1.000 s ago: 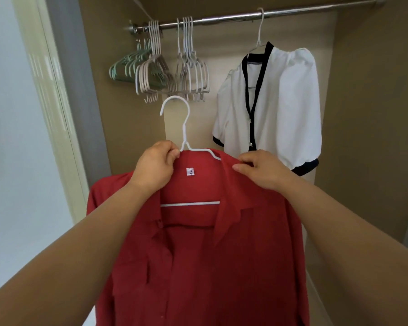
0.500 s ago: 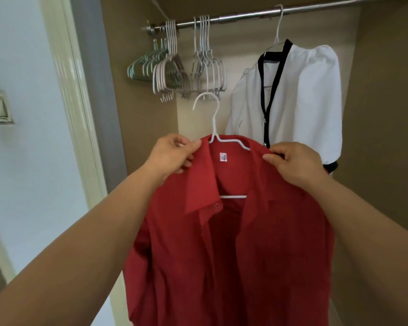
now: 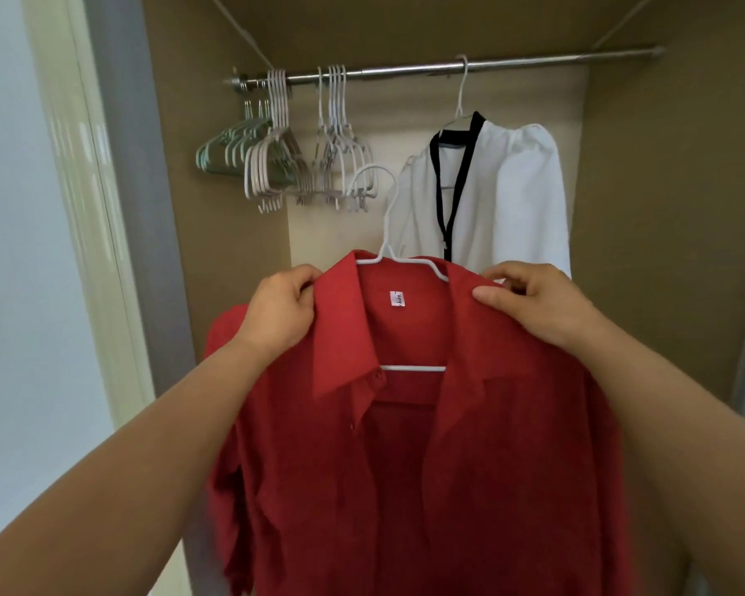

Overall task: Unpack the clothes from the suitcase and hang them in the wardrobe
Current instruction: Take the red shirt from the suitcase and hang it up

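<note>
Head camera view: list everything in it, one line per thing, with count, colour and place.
red shirt: one, red, on a hanger, held up in front of the open wardrobe.
white hanger: one, white, inside the red shirt, hook below the rail and not on it.
white blouse: one, white with black trim, hanging from the rail at right.
rail: one, silver metal, across the wardrobe top.
empty hangers: bunches, count unclear, pale green, whitish and grey, left part of the rail.
wardrobe: one, brown inside, open.
door frame: one, cream, far left.
left hand: grips the red shirt's left shoulder.
right hand: pinches its right shoulder.
</note>
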`<state>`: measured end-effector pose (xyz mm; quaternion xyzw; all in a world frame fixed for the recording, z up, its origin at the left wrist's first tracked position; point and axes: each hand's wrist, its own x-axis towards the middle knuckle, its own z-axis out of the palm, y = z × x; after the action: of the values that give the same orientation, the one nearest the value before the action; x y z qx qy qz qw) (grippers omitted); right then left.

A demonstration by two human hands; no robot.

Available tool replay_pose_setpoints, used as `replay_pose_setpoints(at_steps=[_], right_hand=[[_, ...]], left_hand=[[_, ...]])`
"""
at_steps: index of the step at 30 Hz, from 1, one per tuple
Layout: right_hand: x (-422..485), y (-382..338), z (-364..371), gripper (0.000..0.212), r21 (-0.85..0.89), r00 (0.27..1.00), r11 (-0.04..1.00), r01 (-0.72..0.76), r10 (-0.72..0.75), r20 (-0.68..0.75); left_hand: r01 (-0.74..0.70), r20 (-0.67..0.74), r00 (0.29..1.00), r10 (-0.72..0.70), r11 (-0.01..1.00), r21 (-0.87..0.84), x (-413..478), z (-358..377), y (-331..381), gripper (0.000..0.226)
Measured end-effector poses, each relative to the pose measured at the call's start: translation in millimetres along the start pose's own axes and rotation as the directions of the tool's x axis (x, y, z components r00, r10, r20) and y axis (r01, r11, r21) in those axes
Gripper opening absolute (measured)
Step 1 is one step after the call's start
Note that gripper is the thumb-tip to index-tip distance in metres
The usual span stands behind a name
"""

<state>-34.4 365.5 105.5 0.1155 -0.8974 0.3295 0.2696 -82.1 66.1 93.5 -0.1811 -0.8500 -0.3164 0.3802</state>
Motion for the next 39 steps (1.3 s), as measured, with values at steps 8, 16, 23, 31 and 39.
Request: replay_pose_setpoints(at_steps=[8, 16, 23, 31, 39], right_hand=[[-21, 6, -53, 0.022, 0.013, 0.997, 1.000, -0.015, 0.016, -0.075], [-40, -18, -62, 0.030, 0.341, 0.993, 0.938, -0.066, 0.094, -0.068], [0, -67, -75, 0.032, 0.056, 0.956, 0.993, -0.108, 0.119, -0.268], [102, -113, -88, 0.031, -0.262, 0.871, 0.940, -0.217, 0.065, -0.487], [195, -118, -83, 0.034, -0.296, 0.832, 0.940, -0.170, -0.024, -0.555]], left_hand=[[0.039, 0.013, 0.999, -0.037, 0.972, -0.231, 16, 3, -2, 0.023], [0.105, 0.032, 0.994, -0.103, 0.994, -0.041, 37, 35, 26, 0.042], [0.087, 0.427, 0.904, -0.032, 0.990, -0.110, 32, 61, 61, 0.056], [-0.060, 0.324, 0.945, 0.047, 0.998, 0.033, 66, 31, 68, 0.054], [-0.162, 0.116, 0.985, 0.129, 0.927, 0.338, 117, -9, 75, 0.050]])
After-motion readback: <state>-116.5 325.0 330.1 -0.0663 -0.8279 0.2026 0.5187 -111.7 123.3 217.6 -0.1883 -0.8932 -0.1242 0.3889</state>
